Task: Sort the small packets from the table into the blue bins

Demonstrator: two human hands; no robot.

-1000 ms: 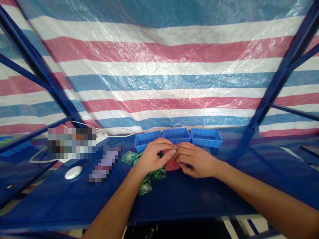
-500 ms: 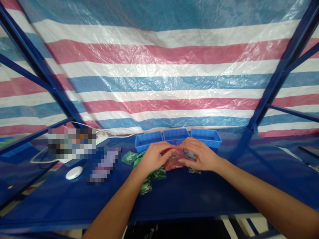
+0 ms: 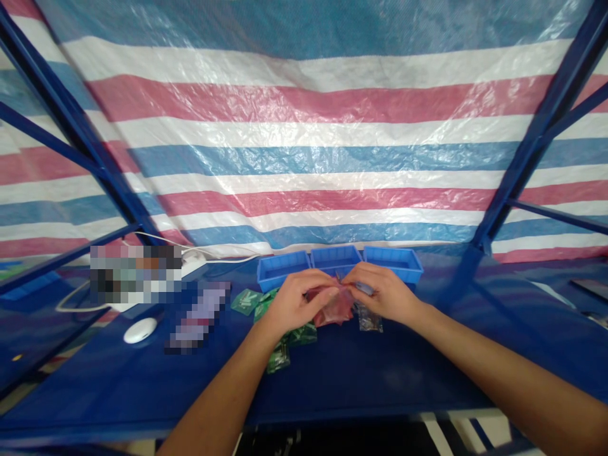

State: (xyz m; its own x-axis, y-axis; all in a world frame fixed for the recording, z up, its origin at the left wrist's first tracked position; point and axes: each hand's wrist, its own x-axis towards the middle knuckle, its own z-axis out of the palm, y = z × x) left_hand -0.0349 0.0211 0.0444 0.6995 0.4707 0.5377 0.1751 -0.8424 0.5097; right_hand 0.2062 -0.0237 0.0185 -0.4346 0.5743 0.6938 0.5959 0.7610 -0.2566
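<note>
- Green packets (image 3: 303, 334) lie left and near, partly under the left hand (image 3: 300, 299).
- Left thumb and fingers nearly meet, pinching the red bag's (image 3: 337, 308) far-left edge.
- The bag hangs between both hands.
- Right hand (image 3: 386, 292) fingertips grip its far-right edge; a clear packet (image 3: 370, 318) lies just beneath.

Bare forearms (image 3: 223, 386); black clothing (image 3: 351, 438), small pale markings (image 3: 291, 438).

A blue table (image 3: 380, 380) carries three blue trays (image 3: 335, 258) at twelve o'clock, a white disc (image 3: 140, 330) at nine, a blurred purple item (image 3: 202, 311) between nine and ten, and a power strip (image 3: 194, 259) at ten. Near its centre, green packets (image 3: 303, 334) lie toward nine, a clear packet (image 3: 370, 321) toward three.
</note>
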